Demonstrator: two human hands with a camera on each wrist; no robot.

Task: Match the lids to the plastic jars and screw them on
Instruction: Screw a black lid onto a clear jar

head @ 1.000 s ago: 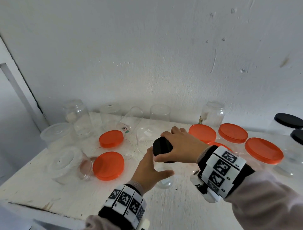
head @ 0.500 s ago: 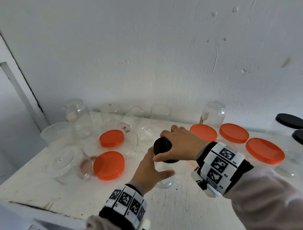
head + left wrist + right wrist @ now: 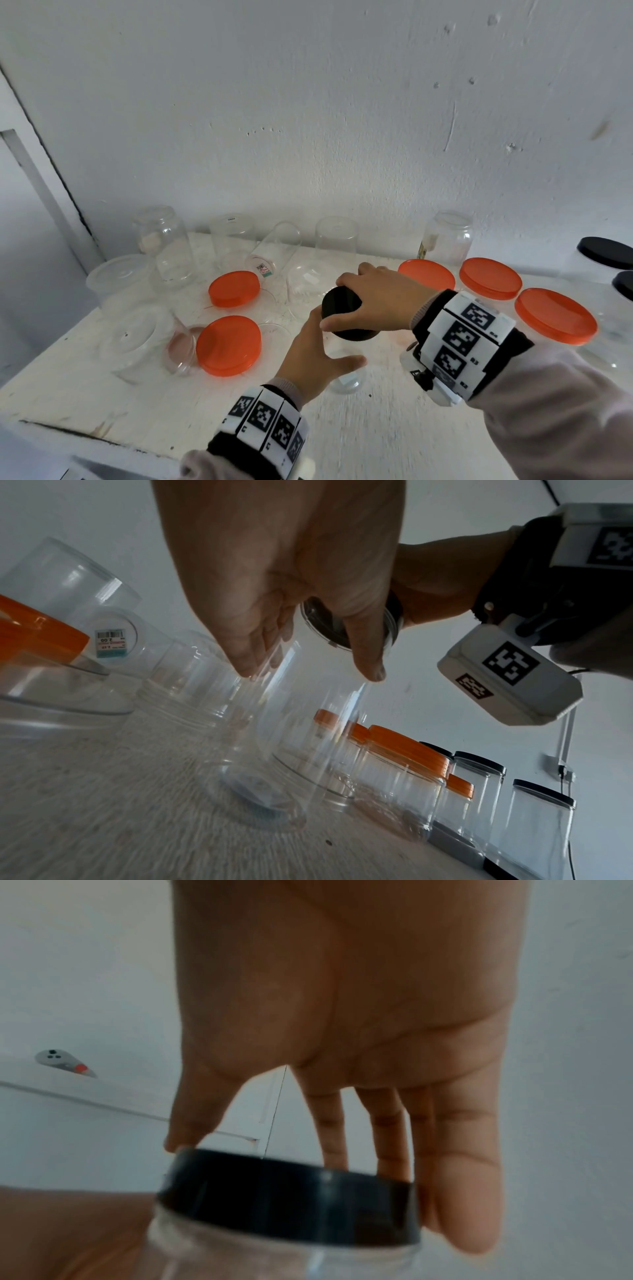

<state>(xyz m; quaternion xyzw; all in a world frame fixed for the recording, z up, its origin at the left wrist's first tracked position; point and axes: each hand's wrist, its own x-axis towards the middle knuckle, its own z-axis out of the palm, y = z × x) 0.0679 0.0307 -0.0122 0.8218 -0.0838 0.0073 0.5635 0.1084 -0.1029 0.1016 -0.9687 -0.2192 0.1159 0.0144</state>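
Note:
A tall clear plastic jar [image 3: 291,750] stands on the white table [image 3: 376,438] near its middle. My left hand [image 3: 315,353] holds the jar's side, with the thumb on one side and the fingers on the other [image 3: 308,669]. A black lid [image 3: 342,313] sits on the jar's mouth. My right hand [image 3: 380,301] grips this lid from above, thumb and fingertips on its rim [image 3: 308,1177]. In the right wrist view the black lid [image 3: 287,1194] caps the clear jar [image 3: 240,1253]. How far it is threaded on is hidden.
Two orange lids [image 3: 234,287] [image 3: 227,344] lie left of the hands among open clear jars [image 3: 164,246], some on their sides. Orange-lidded jars [image 3: 555,315] and black-lidded jars [image 3: 606,251] stand on the right. The wall is close behind. The table's front edge [image 3: 85,442] is near.
My right wrist has turned a little over the black lid. The jar and my left hand stay where they were.

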